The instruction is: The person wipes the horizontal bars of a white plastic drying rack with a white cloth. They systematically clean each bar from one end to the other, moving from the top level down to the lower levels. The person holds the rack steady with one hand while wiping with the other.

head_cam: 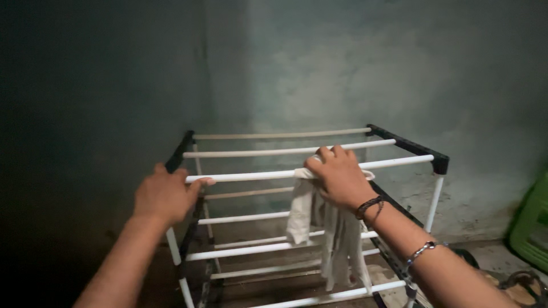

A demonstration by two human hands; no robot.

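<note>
Hands (165,194) (339,177) on rack (285,152) w/ cloth (337,245)

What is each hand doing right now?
Left hand: closed on a white rack bar.
Right hand: pressing the white cloth on that bar.

Dim room, stained greenish wall (354,68), dirty floor (491,256).

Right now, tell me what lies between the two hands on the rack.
Only a bare stretch of white bar, shown in the head view, between the left hand and the right hand on the cloth.
</note>
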